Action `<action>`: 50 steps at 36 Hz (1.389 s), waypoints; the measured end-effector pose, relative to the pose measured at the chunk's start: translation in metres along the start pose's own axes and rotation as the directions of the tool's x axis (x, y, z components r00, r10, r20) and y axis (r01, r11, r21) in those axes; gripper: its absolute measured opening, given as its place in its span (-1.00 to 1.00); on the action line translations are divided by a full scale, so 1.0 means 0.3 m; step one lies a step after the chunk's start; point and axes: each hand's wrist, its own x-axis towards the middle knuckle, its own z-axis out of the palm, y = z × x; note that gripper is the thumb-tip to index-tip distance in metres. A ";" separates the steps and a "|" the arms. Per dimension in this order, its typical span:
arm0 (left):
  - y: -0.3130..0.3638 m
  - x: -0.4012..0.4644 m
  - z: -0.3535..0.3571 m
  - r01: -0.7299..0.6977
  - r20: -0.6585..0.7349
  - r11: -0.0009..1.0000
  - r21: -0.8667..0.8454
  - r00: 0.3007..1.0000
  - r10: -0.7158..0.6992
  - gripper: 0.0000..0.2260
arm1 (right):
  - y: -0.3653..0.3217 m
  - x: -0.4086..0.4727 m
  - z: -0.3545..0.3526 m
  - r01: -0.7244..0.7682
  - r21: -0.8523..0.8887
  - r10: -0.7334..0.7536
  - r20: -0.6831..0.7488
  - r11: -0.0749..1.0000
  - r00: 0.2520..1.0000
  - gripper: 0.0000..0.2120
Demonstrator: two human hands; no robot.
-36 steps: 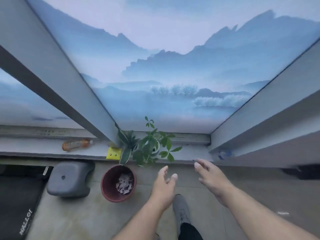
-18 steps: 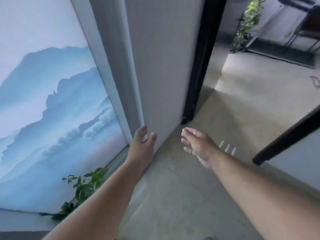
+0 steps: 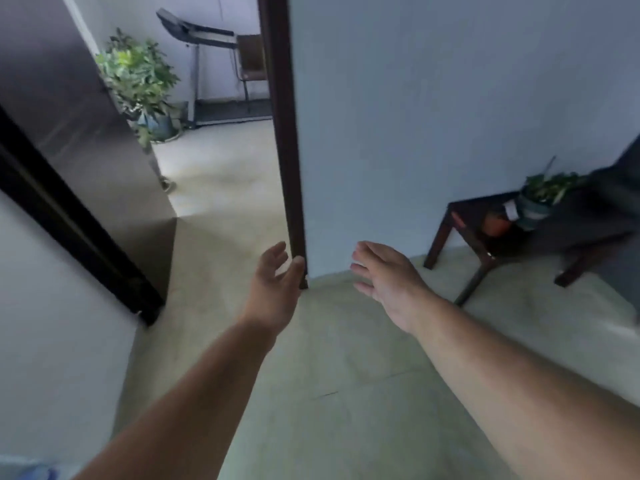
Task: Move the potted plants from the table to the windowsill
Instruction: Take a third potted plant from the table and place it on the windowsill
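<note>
1. Fingers: my left hand (image 3: pixel 273 289) and my right hand (image 3: pixel 384 278) are both held out ahead of me, fingers loose and spread, holding nothing. Neither touches any surface.
2. Task item: a small potted plant (image 3: pixel 540 199) in a pale pot stands on the dark wooden table (image 3: pixel 460 216) at the right, against the wall (image 3: pixel 433 98). An orange object sits just beside it; motion blur prevents identification. The pot is well apart from both hands.
3. Other items: a larger leafy plant (image 3: pixel 138 81) stands on the floor (image 3: pixel 329 375) beyond the doorway, near a treadmill (image 3: pixel 207 64). I judge it is not the table's plant.
4. Step in hand, as I judge it: walk to the table and fetch the pot.
5. Recommended method: turn right and close in before reaching. Take the pot by its body with both hands, not by the foliage. Lift straight up so it clears the orange object. Keep it upright so no soil spills.
6. Risk: the doorframe post (image 3: pixel 284 133) stands close by my left hand; keep clear of it.
</note>
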 end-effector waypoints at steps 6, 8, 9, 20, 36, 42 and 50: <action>0.005 0.062 0.545 -0.015 0.180 0.997 0.070 0.984 0.003 -0.56 | -0.038 0.072 -0.562 0.009 0.088 0.008 -0.186 0.996 0.983 -0.49; 0.002 0.068 0.716 -0.004 0.230 0.998 0.059 0.973 -0.010 -0.56 | -0.046 0.093 -0.731 0.012 0.117 0.017 -0.247 0.993 0.969 -0.49; 0.000 0.071 0.793 0.000 0.253 0.998 0.062 0.967 -0.016 -0.56 | -0.049 0.102 -0.807 0.012 0.122 0.021 -0.269 0.992 0.963 -0.49; 0.012 0.225 1.358 0.032 0.423 0.990 0.141 0.902 -0.089 -0.55 | -0.076 0.236 -1.300 -0.017 0.168 0.093 -0.459 0.986 0.884 -0.47; 0.081 0.533 1.943 0.064 0.606 0.987 0.146 0.783 -0.140 -0.53 | -0.205 0.436 -1.750 -0.029 0.149 0.120 -0.648 0.988 0.752 -0.52; 0.071 0.594 2.194 0.070 0.606 0.985 0.155 0.781 -0.151 -0.53 | -0.210 0.563 -1.986 -0.038 0.172 0.139 -0.630 0.984 0.764 -0.52; 0.050 0.636 2.553 0.139 0.497 0.972 0.191 0.840 -0.218 -0.59 | -0.248 0.739 -2.356 -0.085 0.173 0.170 -0.566 0.981 0.807 -0.54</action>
